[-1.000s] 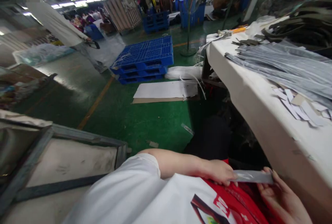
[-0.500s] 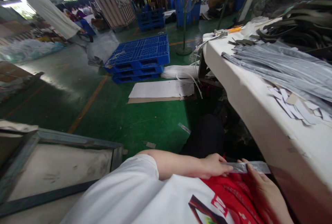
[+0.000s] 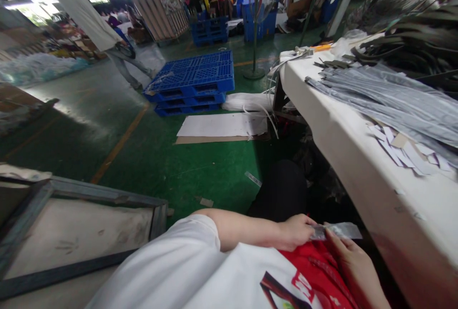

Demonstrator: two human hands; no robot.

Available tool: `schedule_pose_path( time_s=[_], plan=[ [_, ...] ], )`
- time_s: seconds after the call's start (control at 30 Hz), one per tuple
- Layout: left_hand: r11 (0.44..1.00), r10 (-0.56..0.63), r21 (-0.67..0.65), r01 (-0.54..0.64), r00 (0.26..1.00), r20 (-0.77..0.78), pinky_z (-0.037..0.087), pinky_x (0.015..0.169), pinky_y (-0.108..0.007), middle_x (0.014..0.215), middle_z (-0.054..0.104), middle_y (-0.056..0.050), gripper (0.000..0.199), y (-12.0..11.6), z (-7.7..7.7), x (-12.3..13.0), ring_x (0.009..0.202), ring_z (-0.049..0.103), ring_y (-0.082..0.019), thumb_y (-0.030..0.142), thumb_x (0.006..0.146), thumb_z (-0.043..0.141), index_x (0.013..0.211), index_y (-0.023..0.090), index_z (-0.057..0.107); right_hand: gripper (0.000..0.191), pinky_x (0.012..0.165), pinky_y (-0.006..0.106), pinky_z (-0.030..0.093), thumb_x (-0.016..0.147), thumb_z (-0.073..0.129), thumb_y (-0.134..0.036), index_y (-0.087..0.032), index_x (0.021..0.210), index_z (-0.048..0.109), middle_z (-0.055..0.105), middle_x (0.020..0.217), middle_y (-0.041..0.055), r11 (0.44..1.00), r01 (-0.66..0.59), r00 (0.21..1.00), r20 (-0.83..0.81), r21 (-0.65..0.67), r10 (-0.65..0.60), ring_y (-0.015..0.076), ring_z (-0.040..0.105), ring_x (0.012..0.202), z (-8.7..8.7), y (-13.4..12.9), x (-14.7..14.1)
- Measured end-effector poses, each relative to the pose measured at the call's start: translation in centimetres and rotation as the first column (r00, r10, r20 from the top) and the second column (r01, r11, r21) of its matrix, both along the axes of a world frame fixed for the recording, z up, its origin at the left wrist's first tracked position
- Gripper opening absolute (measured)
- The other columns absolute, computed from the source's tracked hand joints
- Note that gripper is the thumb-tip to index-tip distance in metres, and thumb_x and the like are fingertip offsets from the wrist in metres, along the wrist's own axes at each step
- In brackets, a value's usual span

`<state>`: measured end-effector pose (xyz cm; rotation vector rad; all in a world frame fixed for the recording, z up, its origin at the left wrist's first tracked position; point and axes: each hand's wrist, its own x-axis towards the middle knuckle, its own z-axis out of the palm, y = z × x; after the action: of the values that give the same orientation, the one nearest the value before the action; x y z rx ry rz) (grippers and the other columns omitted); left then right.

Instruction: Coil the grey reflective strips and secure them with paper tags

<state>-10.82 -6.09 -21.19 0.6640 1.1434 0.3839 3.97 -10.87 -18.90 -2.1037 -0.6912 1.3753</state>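
Note:
A narrow clear plastic sleeve point(image 3: 344, 230) lies across my lap, over red cloth point(image 3: 322, 263). My left hand point(image 3: 295, 231) pinches its left end between closed fingers. Close beside it, my right hand point(image 3: 345, 249) grips the sleeve nearer the middle, with the thumb on top. The sleeve's free end sticks out past my right fingers toward the table. Whether anything is inside the sleeve is too small to tell.
To my right runs a white-covered table point(image 3: 332, 132) with long grey plastic-wrapped strips point(image 3: 390, 99), dark strips point(image 3: 411, 46) and paper slips point(image 3: 404, 149). Ahead are stacked blue pallets point(image 3: 193, 77) and a white sheet point(image 3: 218, 125). A metal-framed panel point(image 3: 82, 223) stands left. A person point(image 3: 93, 27) walks beyond.
My right hand has shifted slightly left along with the sleeve, closer to my left hand. The walking person has moved a little to the right.

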Motion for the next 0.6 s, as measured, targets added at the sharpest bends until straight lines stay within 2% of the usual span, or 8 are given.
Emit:
schedule_pose_path(
  time_s=[0.1, 0.17, 0.23, 0.3, 0.4, 0.5, 0.53, 0.6],
  plan=[
    [0.999, -0.008, 0.030, 0.010, 0.998, -0.058, 0.047, 0.081, -0.028, 0.072, 0.060, 0.002, 0.023, 0.1, 0.3, 0.1, 0.072, 0.055, -0.012, 0.004, 0.069, 0.061, 0.088, 0.013, 0.070, 0.046, 0.061, 0.027, 0.053, 0.061, 0.073, -0.056, -0.014, 0.081, 0.074, 0.076, 0.073, 0.0053, 0.999, -0.041, 0.999, -0.027, 0.020, 0.042, 0.0269, 0.070, 0.077, -1.0, -0.1, 0.2],
    [0.999, -0.038, 0.027, 0.039, 0.997, -0.063, 0.047, 0.081, -0.028, 0.073, 0.060, 0.002, 0.021, 0.1, 0.6, 0.2, 0.074, 0.056, -0.013, 0.004, 0.070, 0.061, 0.087, 0.014, 0.069, 0.043, 0.061, 0.029, 0.054, 0.060, 0.074, -0.053, -0.015, 0.079, 0.073, 0.075, 0.071, 0.0050, 0.998, -0.024, 0.995, -0.096, 0.061, 0.029, 0.0278, 0.070, 0.075, -1.5, -0.2, 0.2],
    [0.994, -0.105, 0.005, 0.105, 0.994, -0.034, 0.048, 0.079, -0.029, 0.071, 0.060, 0.002, 0.010, 0.3, 0.9, 0.3, 0.071, 0.057, -0.013, 0.009, 0.077, 0.059, 0.082, 0.014, 0.067, 0.040, 0.061, 0.031, 0.055, 0.058, 0.076, -0.051, -0.016, 0.078, 0.072, 0.074, 0.069, 0.0048, 0.996, 0.000, 0.990, -0.142, 0.092, 0.013, 0.0280, 0.070, 0.073, -1.6, -0.3, 0.0],
    [0.974, -0.224, -0.033, 0.224, 0.975, 0.006, 0.048, 0.073, -0.029, 0.064, 0.058, 0.001, 0.018, 0.8, 1.2, 0.2, 0.063, 0.057, -0.012, 0.017, 0.087, 0.052, 0.074, 0.013, 0.063, 0.040, 0.060, 0.030, 0.055, 0.055, 0.078, -0.050, -0.017, 0.077, 0.072, 0.073, 0.068, 0.0044, 0.992, 0.050, 0.989, -0.144, 0.114, -0.033, 0.0271, 0.070, 0.070, -1.3, -0.3, -0.3],
    [0.895, -0.434, -0.077, 0.439, 0.898, 0.075, 0.045, 0.061, -0.027, 0.052, 0.052, 0.001, 0.037, 2.0, 1.9, -0.2, 0.050, 0.050, -0.011, 0.024, 0.095, 0.045, 0.063, 0.012, 0.060, 0.042, 0.057, 0.026, 0.054, 0.054, 0.080, -0.051, -0.017, 0.076, 0.071, 0.073, 0.069, 0.0040, 0.986, 0.086, 0.991, -0.116, 0.144, -0.069, 0.0246, 0.068, 0.068, -0.4, -0.1, -0.6],
    [0.796, -0.583, -0.064, 0.602, 0.791, 0.187, 0.033, 0.048, -0.021, 0.049, 0.046, 0.004, 0.033, 3.5, 3.2, -1.1, 0.042, 0.040, -0.008, 0.029, 0.095, 0.049, 0.070, 0.012, 0.064, 0.045, 0.059, 0.028, 0.053, 0.058, 0.077, -0.057, -0.016, 0.075, 0.068, 0.073, 0.070, 0.0053, 0.976, 0.025, 0.989, -0.145, 0.214, 0.006, 0.0238, 0.067, 0.068, 0.9, -0.1, -0.1],
    [0.767, -0.613, -0.051, 0.640, 0.754, 0.234, 0.027, 0.045, -0.020, 0.048, 0.042, 0.005, 0.030, 4.0, 3.9, -1.3, 0.039, 0.035, -0.007, 0.031, 0.095, 0.050, 0.075, 0.013, 0.064, 0.045, 0.061, 0.030, 0.053, 0.061, 0.073, -0.060, -0.016, 0.072, 0.068, 0.072, 0.068, 0.0061, 0.971, -0.017, 0.993, -0.112, 0.237, 0.045, 0.0240, 0.066, 0.067, 1.4, -0.2, 0.4],
    [0.720, -0.644, -0.020, 0.694, 0.679, 0.353, 0.020, 0.043, -0.020, 0.048, 0.033, 0.008, 0.027, 4.9, 5.6, -1.8, 0.038, 0.027, -0.006, 0.035, 0.094, 0.053, 0.083, 0.014, 0.065, 0.046, 0.067, 0.034, 0.053, 0.069, 0.065, -0.062, -0.017, 0.070, 0.067, 0.070, 0.067, 0.0077, 0.955, -0.076, 0.994, 0.098, 0.285, 0.049, 0.0253, 0.065, 0.068, 2.4, -0.3, 1.9]
  ],
)
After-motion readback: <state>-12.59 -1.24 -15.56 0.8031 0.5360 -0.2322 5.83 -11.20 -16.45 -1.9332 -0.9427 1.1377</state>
